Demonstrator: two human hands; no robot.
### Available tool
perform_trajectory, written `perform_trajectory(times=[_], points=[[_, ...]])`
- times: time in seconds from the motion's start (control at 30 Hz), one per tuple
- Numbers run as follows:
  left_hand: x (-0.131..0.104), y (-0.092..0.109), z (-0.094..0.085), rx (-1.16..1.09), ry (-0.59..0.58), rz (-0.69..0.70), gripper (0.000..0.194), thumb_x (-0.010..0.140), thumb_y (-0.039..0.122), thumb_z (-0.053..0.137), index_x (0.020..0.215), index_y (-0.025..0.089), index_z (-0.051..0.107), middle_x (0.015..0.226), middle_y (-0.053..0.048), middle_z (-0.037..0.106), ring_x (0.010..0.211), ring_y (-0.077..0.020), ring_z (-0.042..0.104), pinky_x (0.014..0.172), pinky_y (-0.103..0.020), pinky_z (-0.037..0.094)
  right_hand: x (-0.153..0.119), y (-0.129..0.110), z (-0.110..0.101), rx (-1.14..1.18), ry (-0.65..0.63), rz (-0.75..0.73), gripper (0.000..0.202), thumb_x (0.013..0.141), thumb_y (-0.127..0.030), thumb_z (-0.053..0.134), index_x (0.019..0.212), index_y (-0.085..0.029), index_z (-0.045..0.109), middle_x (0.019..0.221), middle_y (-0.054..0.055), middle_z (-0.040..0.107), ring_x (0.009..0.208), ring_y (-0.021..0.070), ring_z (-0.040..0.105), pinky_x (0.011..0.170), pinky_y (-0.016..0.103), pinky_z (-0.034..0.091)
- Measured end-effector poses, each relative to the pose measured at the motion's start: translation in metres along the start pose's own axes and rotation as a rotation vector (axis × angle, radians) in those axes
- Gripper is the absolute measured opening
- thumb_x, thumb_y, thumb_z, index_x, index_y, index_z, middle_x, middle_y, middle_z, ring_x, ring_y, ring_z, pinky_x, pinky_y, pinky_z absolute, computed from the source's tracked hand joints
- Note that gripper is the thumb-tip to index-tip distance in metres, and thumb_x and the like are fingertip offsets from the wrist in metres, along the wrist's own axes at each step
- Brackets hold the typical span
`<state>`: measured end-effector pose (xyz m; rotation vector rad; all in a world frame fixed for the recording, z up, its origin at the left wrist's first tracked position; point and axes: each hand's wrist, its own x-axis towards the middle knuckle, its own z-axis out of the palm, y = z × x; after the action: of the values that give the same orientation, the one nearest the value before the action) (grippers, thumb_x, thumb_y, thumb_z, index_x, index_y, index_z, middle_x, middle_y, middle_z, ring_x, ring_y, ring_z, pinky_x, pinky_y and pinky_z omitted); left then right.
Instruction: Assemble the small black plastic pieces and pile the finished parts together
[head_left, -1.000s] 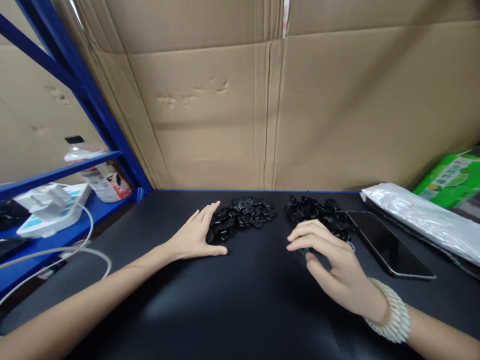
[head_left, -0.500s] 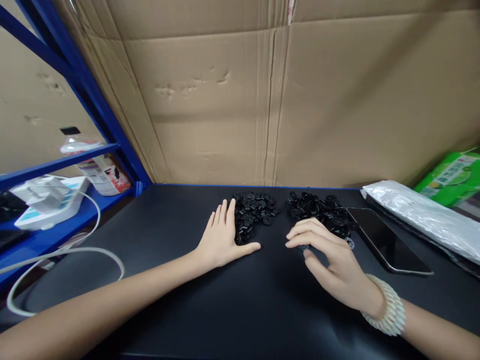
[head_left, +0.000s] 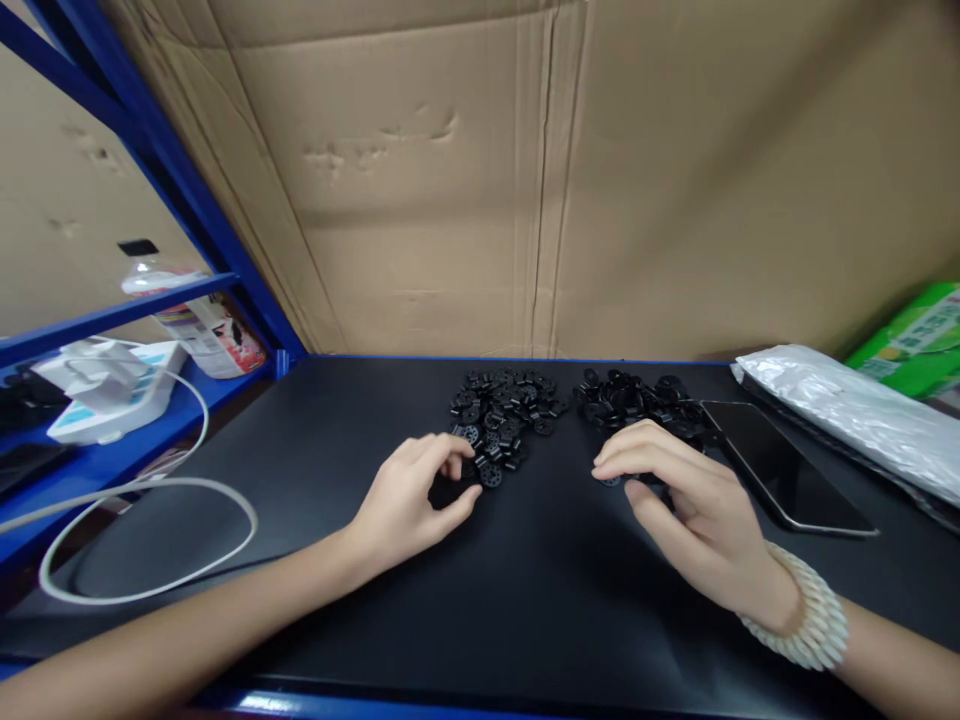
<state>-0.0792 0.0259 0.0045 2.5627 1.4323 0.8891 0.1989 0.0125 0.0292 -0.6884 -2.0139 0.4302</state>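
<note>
Two piles of small black round parts lie on the black tabletop. My left hand point(head_left: 412, 495) is at the near left edge of the left pile point(head_left: 510, 410), its fingers curled and its thumb apart from them, with nothing seen between. Over the near side of the right pile point(head_left: 630, 397) is my right hand point(head_left: 686, 500), a pale coiled band round its wrist. Its fingers are bent, with a gap to the thumb, and it holds nothing that I can see. A perforated black disc point(head_left: 611, 481) shows just under its fingertips.
A dark phone-like device point(head_left: 784, 470) lies right of the right pile, beside a silvery plastic package point(head_left: 847, 405) and a green packet point(head_left: 915, 340). At left, a blue shelf point(head_left: 142, 455) holds a power strip and a bottle; a white cable point(head_left: 251, 515) loops onto the tabletop. Cardboard stands behind.
My left hand has drawn back toward me and left from the left pile, and its stretched fingers have curled. My right hand has shifted slightly right. The view has moved a little.
</note>
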Motion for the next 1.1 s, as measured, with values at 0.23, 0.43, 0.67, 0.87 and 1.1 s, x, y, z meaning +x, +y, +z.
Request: perform_trajectory(times=[0.23, 0.43, 0.67, 0.87, 1.1], points=[[0.003, 0.002, 0.007, 0.089, -0.093, 0.216, 0.02, 0.09, 0.027, 0.057, 0.106, 0.02, 0.064, 0.091, -0.006, 0.057, 0.08, -0.0188, 0.054, 0.071, -0.031, 0.047, -0.002, -0.003, 0.005, 0.047, -0.054, 0.053, 0.027, 0.082, -0.001, 0.044, 0.096, -0.017, 0.061, 0.09, 0.006, 0.059, 0.087, 0.0167, 0.055, 0.076, 0.033, 0.045], [0.002, 0.021, 0.0, -0.099, -0.216, 0.352, 0.012, 0.09, 0.022, 0.057, 0.098, 0.018, 0.066, 0.1, -0.008, 0.065, 0.091, -0.0202, 0.058, 0.081, -0.033, 0.047, -0.003, -0.002, 0.005, 0.075, -0.078, 0.094, 0.029, 0.08, 0.0, 0.044, 0.095, -0.018, 0.062, 0.091, 0.004, 0.06, 0.087, 0.0155, 0.056, 0.077, 0.031, 0.045], [0.009, 0.056, 0.016, -0.603, -0.233, 0.142, 0.019, 0.077, 0.02, 0.072, 0.095, 0.016, 0.066, 0.088, -0.006, 0.067, 0.076, -0.0156, 0.062, 0.069, -0.025, 0.054, 0.0, 0.004, 0.009, 0.534, -0.202, 0.655, 0.024, 0.081, -0.011, 0.05, 0.103, -0.021, 0.053, 0.093, 0.003, 0.056, 0.08, 0.015, 0.057, 0.074, 0.032, 0.049], [0.017, 0.072, 0.035, -0.865, -0.005, -0.019, 0.019, 0.074, 0.009, 0.069, 0.092, 0.017, 0.07, 0.09, -0.005, 0.064, 0.071, -0.0133, 0.062, 0.063, -0.024, 0.054, 0.004, 0.003, 0.016, 1.228, -0.434, 0.898, 0.026, 0.079, -0.013, 0.05, 0.104, -0.017, 0.055, 0.095, 0.005, 0.057, 0.091, 0.0181, 0.059, 0.086, 0.041, 0.049], [0.016, 0.073, 0.037, -0.805, -0.002, 0.047, 0.019, 0.073, 0.011, 0.073, 0.091, 0.018, 0.072, 0.09, -0.006, 0.068, 0.076, -0.0167, 0.064, 0.066, -0.026, 0.053, 0.006, 0.002, 0.021, 1.113, -0.449, 0.84, 0.04, 0.062, -0.004, 0.046, 0.098, -0.018, 0.056, 0.088, 0.002, 0.06, 0.094, 0.0171, 0.058, 0.083, 0.033, 0.046]])
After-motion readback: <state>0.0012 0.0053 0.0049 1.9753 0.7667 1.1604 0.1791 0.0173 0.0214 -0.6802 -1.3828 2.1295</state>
